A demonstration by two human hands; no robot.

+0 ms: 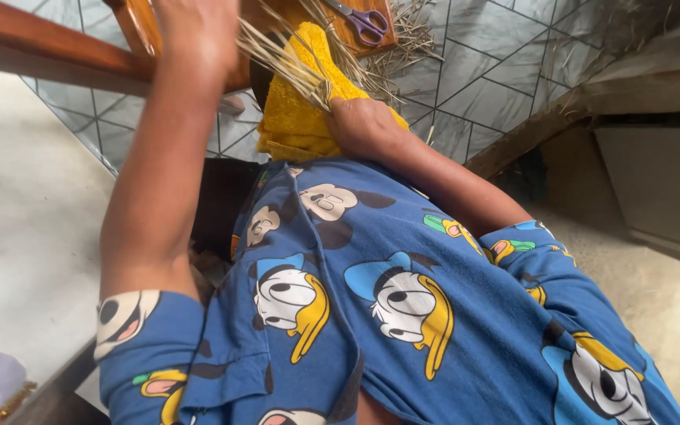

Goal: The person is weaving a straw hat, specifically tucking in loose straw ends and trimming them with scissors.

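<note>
— What has the right hand [364, 126] got?

— It is clenched around a bundle of dry straw stalks [293, 59], gripping them at their near end. From that hand the stalks fan away and up toward the left hand [190, 31].

— And the left one?

— It is raised near the top edge of the view, at the far end of the same stalks. Its fingers are cut off by the frame, so I cannot tell whether it grips them or only touches them.

— What lies under the right hand?

— A yellow towel [297, 118], folded and bunched, directly beneath it and reaching toward the person's body. The stalks cross over the towel.

— Anything beyond the hands?

— Purple-handled scissors [365, 22] lie just past the right hand on a wooden board [356, 39], with loose straw scattered around them on the tiled floor [489, 86]. A wooden rail [49, 51] runs off from beside the left hand.

— And nearer than the hands?

— Both forearms come out of a blue cartoon-print shirt [371, 299], which fills the lower part of the view.
</note>
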